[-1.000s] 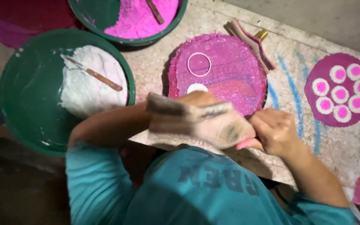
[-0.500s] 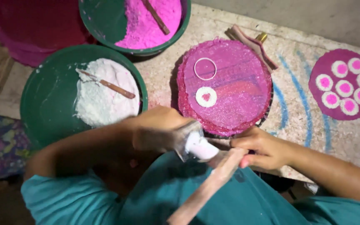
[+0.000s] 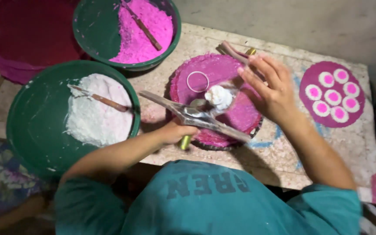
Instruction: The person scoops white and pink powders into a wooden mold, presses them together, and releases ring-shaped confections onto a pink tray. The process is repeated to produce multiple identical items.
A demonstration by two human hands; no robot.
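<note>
Gripping a yellow-handled metal tool (image 3: 186, 140) in my left hand (image 3: 175, 132), fingers wrapped tight round it, under a long flat wooden stick (image 3: 196, 116) crossing the round magenta powder-covered tray (image 3: 236, 117). My right hand (image 3: 268, 89) hovers over the tray, fingers spread and slightly curled, pinching nothing. One white powder mound (image 3: 218, 96) sits on the tray beside one thin ring (image 3: 197, 81); the rest of that tray looks unfilled. On the smaller magenta disc (image 3: 307, 80) to the right I count seven finished white-and-pink rounds (image 3: 332, 94). Two green bowls: one of white powder (image 3: 93, 115), one of pink powder (image 3: 142, 30), one stir stick each. One empty-looking dark red basin (image 3: 27, 35).
</note>
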